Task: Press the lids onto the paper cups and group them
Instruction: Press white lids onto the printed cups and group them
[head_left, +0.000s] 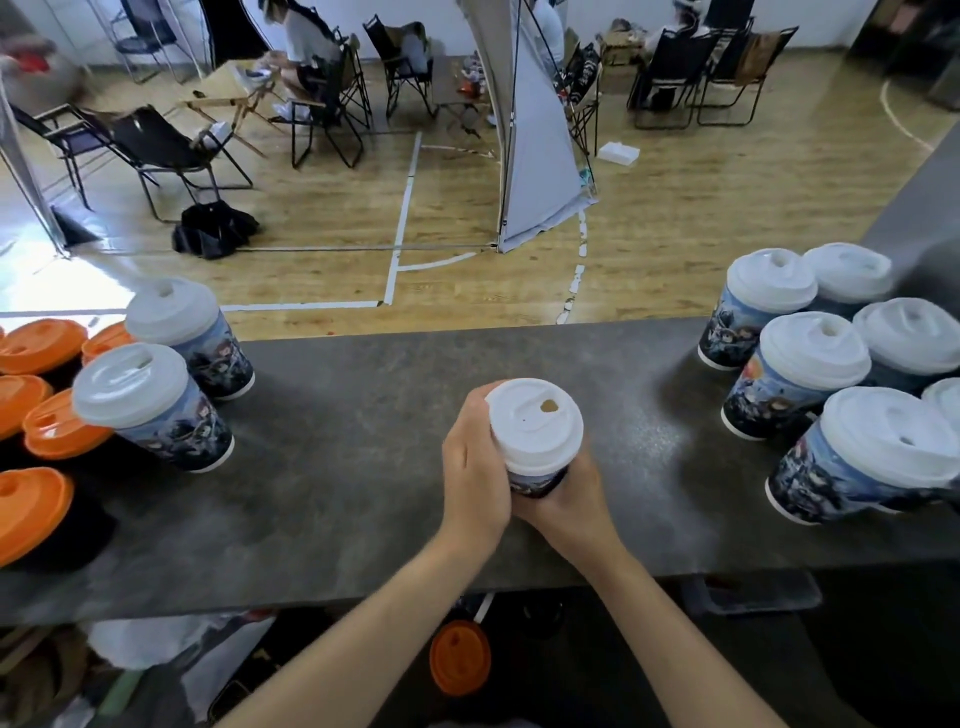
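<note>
White-lidded printed cup (535, 441), upright, mid-counter

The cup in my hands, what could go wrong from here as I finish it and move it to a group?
1. The left hand and right hand both grip the cup below its white lid; squeezing could dent the paper wall and leave the lid unevenly seated.
2. The cups on the right stand tightly packed; pushing this one in may tip a neighbour, perhaps the nearest cup, towards the front edge of the counter.

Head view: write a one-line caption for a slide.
Left hand and right hand grip a white-lidded paper cup at the grey counter; lidded cups stand grouped at right.
</note>
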